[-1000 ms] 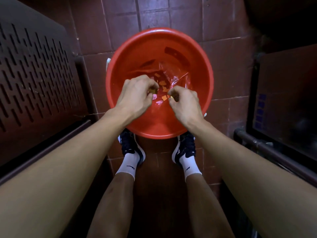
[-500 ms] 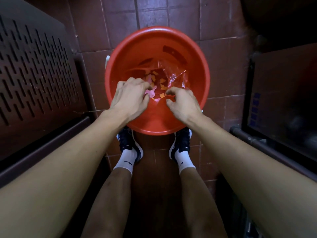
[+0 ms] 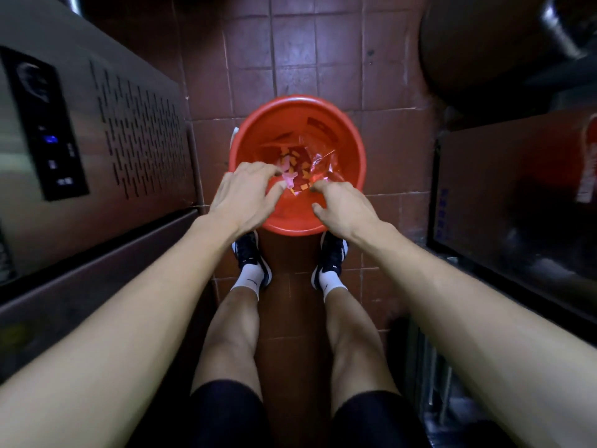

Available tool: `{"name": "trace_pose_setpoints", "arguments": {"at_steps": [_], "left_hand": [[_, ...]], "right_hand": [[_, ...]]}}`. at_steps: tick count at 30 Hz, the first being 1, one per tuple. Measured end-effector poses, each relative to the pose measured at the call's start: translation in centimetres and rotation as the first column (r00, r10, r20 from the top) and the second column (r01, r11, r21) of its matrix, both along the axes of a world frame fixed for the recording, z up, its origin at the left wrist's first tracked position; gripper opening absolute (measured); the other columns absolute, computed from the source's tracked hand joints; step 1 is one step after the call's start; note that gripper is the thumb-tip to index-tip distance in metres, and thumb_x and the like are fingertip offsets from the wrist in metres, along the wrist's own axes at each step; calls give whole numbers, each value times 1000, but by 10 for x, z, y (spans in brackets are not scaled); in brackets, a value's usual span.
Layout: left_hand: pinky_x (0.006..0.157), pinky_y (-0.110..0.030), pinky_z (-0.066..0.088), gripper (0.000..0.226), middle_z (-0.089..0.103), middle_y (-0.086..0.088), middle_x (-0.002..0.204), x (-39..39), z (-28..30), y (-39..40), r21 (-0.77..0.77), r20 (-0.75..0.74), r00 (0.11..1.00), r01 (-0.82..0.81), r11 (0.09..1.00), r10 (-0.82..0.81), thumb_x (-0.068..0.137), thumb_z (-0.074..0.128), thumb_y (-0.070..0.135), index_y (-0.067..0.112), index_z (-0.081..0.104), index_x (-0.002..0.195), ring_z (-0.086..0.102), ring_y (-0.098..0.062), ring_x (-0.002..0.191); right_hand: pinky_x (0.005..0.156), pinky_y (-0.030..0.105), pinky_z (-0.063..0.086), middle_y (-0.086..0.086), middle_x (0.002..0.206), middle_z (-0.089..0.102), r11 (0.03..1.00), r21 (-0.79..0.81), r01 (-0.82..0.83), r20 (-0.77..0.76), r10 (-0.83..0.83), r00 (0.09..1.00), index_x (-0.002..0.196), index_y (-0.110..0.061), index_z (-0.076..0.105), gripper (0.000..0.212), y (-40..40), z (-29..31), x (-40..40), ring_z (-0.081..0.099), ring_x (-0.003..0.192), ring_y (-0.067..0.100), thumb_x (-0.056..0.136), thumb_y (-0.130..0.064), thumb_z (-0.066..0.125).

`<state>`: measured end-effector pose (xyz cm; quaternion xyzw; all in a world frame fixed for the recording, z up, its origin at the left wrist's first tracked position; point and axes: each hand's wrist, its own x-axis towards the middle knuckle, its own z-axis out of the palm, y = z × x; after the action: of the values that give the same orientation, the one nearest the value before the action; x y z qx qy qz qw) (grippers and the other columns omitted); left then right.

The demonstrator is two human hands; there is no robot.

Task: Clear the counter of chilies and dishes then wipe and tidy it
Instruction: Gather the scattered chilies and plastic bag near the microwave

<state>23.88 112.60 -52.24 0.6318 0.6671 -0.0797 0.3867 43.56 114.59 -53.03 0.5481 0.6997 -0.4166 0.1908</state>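
Overhead, head view: red bucket (image 3: 342,137) on the tiled floor (image 3: 290,59), just ahead of the shoes (image 3: 255,263). Small orange chili pieces (image 3: 294,154) and clear plastic (image 3: 318,163) lie at its bottom. Left hand (image 3: 240,198) and right hand (image 3: 344,206) hover over the near rim, fingers loosely spread, holding nothing. Steel appliance (image 3: 97,140) at left.

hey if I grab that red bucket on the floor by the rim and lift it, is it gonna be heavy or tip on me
Probably light: the red bucket looks like thin plastic and holds only a crumpled clear plastic bag and small orange scraps. It likely won't tip, since it sits flat on the tiled floor with a wide mouth. The rim may flex if gripped on one side.
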Motion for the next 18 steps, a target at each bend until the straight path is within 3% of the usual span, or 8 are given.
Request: {"name": "trace_pose_setpoints", "arguments": {"at_steps": [11, 18], "left_hand": [[99, -48, 44, 37, 63, -2, 130, 12, 190, -27, 175, -45, 977, -197, 965, 207, 102, 43, 42, 23, 61, 128, 55, -29, 120], [96, -47, 46, 35, 66, -5, 123, 10, 293, -54, 311, -49, 931, -330, 891, 362, 101, 44, 41, 20, 62, 124, 58, -30, 114]], "right_hand": [[90, 43, 53, 4, 125, 68, 970, 225, -93, -147, 128, 981, 128, -20, 61, 36, 9, 185, 4, 62, 114, 29, 93, -29, 60], [84, 41, 53, 2, 122, 68, 906, 357, -229, -222, 321, 921, 123, -20, 64, 33, -7, 282, -1, 63, 111, 28, 90, -28, 63]]}}
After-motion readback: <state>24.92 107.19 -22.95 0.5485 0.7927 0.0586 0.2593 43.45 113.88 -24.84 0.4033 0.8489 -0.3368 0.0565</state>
